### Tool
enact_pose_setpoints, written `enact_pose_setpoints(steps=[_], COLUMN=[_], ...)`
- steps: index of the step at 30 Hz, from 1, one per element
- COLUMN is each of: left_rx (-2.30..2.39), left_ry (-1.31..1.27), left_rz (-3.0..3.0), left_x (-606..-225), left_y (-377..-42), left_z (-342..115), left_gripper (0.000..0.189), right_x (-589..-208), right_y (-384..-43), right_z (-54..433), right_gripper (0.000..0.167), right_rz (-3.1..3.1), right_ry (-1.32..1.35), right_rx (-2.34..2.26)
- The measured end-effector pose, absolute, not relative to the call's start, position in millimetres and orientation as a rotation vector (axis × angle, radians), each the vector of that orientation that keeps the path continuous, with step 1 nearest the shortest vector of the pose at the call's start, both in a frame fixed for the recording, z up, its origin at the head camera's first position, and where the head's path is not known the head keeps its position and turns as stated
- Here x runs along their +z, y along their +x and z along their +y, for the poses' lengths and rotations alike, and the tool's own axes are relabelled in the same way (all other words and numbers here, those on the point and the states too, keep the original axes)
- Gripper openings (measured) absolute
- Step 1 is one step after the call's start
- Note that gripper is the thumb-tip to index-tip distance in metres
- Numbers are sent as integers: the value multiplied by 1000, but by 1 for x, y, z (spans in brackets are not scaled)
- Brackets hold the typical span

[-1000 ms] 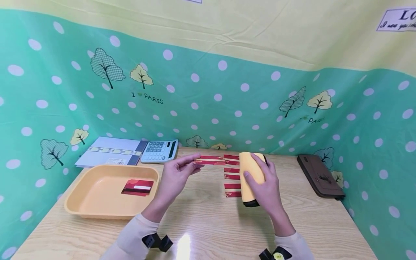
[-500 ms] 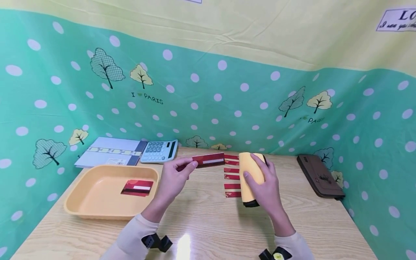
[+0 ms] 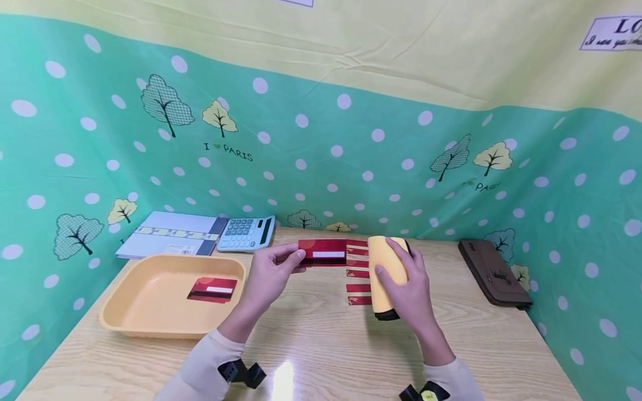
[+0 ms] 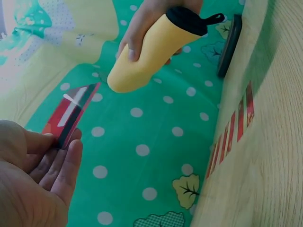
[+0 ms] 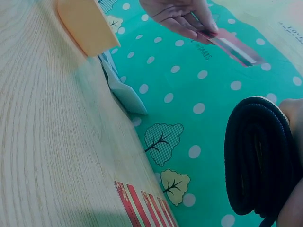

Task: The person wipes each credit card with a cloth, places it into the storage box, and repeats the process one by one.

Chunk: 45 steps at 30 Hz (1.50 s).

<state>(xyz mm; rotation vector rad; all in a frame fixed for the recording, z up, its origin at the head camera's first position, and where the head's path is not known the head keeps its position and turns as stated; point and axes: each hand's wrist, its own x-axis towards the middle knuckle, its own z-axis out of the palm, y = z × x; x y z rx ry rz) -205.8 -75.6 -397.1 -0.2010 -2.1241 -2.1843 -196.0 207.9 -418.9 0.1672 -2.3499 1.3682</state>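
Observation:
My left hand (image 3: 271, 273) pinches a red bank card (image 3: 323, 252) by its left end, with the dark stripe and white strip facing me. In the left wrist view, the thumb and fingers (image 4: 72, 163) grip the card's near edge. My right hand (image 3: 408, 287) holds a rolled yellow fabric piece (image 3: 383, 273) with a black end. That end shows folded dark layers (image 5: 258, 165) in the right wrist view and a small black loop (image 4: 215, 19) in the left wrist view. Between the hands, red strips with cream bands (image 3: 358, 268) lie on the table, partly hidden behind the roll.
At left stands a pale orange tray (image 3: 135, 332) with red cards (image 3: 213, 289) in it. Behind it lie a notebook (image 3: 150, 245) and a blue calculator (image 3: 246, 234). A brown zip wallet (image 3: 494, 273) lies at the right. Patterned cloth (image 3: 321, 150) hangs behind the wooden table.
The left hand has turned the bank card from nearly edge-on to its striped face toward me. The right hand and the roll have stayed almost still.

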Motion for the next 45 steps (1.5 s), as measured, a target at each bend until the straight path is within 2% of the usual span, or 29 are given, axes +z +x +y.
enact_pose_setpoints(steps=[18, 45], left_rx=[-2189, -2280], left_ry=[-297, -342], left_rz=[-2176, -2148], left_x=[-398, -413], left_y=[-209, -205], left_z=[-78, -52], left_gripper=[49, 54], right_x=[-421, -423], right_y=[-198, -189], right_z=[208, 188], right_gripper=[61, 59], right_rz=[-2343, -2366], right_ry=[181, 274], right_rx=[1358, 1382])
